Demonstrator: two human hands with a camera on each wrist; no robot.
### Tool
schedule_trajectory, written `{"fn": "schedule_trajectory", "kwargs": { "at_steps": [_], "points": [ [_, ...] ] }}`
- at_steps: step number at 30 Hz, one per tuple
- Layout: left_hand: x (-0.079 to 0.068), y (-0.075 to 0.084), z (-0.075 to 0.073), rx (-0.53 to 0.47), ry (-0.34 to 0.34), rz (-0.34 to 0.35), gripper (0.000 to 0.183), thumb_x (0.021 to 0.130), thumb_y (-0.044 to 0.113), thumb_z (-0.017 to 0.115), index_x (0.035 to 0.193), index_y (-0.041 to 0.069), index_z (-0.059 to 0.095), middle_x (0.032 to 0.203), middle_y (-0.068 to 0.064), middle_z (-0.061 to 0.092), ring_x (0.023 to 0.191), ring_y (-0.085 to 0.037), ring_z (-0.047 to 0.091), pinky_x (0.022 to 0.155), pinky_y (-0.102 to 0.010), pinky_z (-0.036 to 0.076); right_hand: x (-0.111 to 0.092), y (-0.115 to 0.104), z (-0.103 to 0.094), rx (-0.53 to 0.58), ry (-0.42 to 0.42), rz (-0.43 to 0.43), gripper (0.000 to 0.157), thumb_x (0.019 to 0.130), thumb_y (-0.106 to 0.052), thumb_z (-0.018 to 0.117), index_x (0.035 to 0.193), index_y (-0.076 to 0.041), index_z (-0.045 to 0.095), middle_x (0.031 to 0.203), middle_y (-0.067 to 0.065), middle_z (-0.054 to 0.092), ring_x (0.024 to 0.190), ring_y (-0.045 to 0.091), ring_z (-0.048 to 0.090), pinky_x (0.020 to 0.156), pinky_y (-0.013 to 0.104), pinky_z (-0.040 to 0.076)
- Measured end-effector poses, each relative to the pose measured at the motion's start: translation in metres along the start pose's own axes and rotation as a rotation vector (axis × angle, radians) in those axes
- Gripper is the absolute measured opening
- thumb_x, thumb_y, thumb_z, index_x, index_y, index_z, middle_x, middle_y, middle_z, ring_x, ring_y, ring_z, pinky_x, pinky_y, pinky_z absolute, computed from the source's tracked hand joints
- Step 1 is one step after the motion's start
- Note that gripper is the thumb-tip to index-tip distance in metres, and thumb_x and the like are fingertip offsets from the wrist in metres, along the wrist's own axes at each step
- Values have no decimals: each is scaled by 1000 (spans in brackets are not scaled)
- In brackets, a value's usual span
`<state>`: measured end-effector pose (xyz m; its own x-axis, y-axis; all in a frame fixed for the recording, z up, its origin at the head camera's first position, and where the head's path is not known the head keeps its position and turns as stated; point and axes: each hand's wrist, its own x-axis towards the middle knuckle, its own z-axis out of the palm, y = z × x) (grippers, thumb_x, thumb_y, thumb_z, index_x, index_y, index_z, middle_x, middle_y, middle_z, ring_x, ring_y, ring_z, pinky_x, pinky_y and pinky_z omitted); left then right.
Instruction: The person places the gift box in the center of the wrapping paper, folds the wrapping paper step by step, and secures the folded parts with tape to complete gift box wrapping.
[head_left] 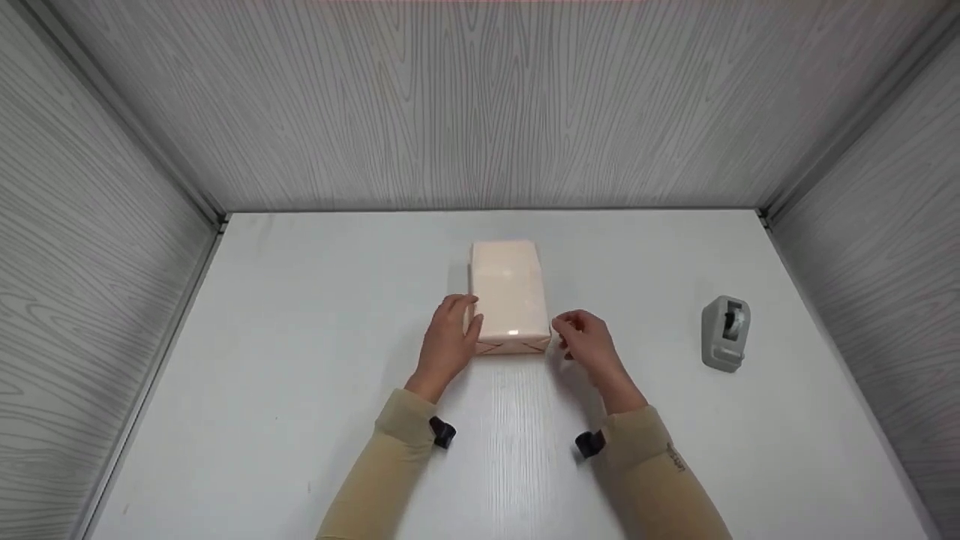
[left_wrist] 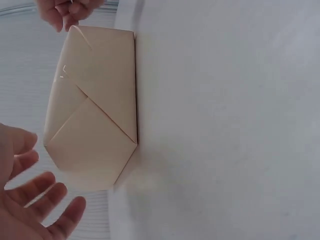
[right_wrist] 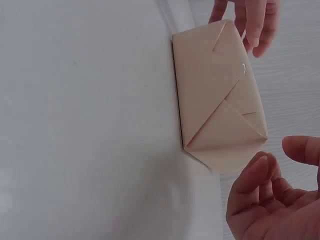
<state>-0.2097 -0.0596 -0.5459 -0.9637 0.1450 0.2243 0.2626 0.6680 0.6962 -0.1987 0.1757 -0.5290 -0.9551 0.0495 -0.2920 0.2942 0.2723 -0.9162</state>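
Note:
A box wrapped in pale peach paper (head_left: 511, 289) lies lengthwise on the white table. Crossing triangular folds mark its near end (left_wrist: 102, 107), and a small shiny spot, perhaps tape, glints near the top edge. At the box's left side is my left hand (head_left: 448, 337), its fingers spread loosely against the near part. My right hand (head_left: 591, 343) hovers beside the near right corner with loosely bent fingers. In the right wrist view, the thumb and forefinger of that right hand (right_wrist: 272, 195) stand apart, and I see nothing between them.
A grey tape dispenser (head_left: 725, 334) with a roll in it stands on the table (head_left: 247, 390) to the right. Grey wood-grain panels (head_left: 480, 105) enclose the table at the back and on both sides.

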Motion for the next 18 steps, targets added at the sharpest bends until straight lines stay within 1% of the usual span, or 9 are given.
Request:
{"fn": "schedule_trajectory", "kwargs": {
  "at_steps": [2, 4, 6, 7, 9, 12, 15, 18],
  "points": [
    [3, 0, 1, -16, -29, -94, 39, 102, 23, 54, 135, 3, 52, 130, -13, 54, 116, -27, 56, 94, -40, 48, 6, -3, 0, -6, -23, -18, 40, 99, -26, 58, 130, -1, 56, 111, 14, 59, 98, 28, 60, 78, 37, 53],
    [7, 0, 2, -53, -78, -170, 45, 103, 26, 50, 141, 2, 46, 131, -15, 55, 113, -27, 58, 92, -41, 48, 12, -7, 2, -23, -51, -24, 49, 99, -28, 58, 141, -3, 49, 125, 16, 55, 109, 29, 57, 86, 39, 52],
    [10, 0, 2, -94, -122, -221, 49, 104, 27, 47, 145, 1, 42, 132, -16, 56, 113, -27, 59, 93, -42, 48, 18, -11, 4, -37, -73, -23, 55, 99, -27, 57, 146, -3, 42, 132, 18, 52, 115, 29, 55, 90, 39, 50],
    [12, 0, 2, -110, -141, -236, 50, 105, 27, 46, 146, 0, 40, 132, -17, 57, 114, -27, 58, 94, -42, 47, 20, -13, 5, -46, -78, -21, 56, 99, -27, 57, 147, -3, 41, 134, 19, 51, 116, 29, 55, 91, 39, 50],
    [14, 1, 2, -137, -172, -251, 50, 105, 26, 44, 147, -1, 39, 133, -17, 57, 116, -27, 58, 96, -41, 46, 24, -15, 7, -67, -77, -19, 56, 98, -24, 58, 147, -3, 42, 134, 19, 52, 115, 28, 55, 89, 37, 50],
    [16, 2, 1, -141, -194, -245, 47, 105, 24, 42, 146, -1, 42, 133, -16, 58, 117, -26, 58, 97, -40, 46, 28, -16, 9, -101, -65, -27, 54, 95, -18, 60, 145, -2, 45, 130, 20, 54, 108, 27, 58, 82, 33, 51],
    [15, 3, 0, -144, -193, -242, 45, 105, 21, 44, 144, -1, 44, 132, -16, 58, 116, -26, 58, 95, -39, 47, 27, -15, 10, -102, -56, -29, 55, 93, -14, 63, 144, -4, 46, 125, 19, 55, 103, 26, 59, 77, 30, 52],
    [12, 6, -3, -179, -181, -248, 46, 103, 18, 47, 145, 0, 43, 131, -14, 59, 114, -24, 59, 93, -38, 49, 21, -13, 9, -68, -52, -37, 60, 90, -11, 66, 146, -5, 44, 124, 18, 56, 105, 26, 59, 78, 31, 53]
  ]
}}
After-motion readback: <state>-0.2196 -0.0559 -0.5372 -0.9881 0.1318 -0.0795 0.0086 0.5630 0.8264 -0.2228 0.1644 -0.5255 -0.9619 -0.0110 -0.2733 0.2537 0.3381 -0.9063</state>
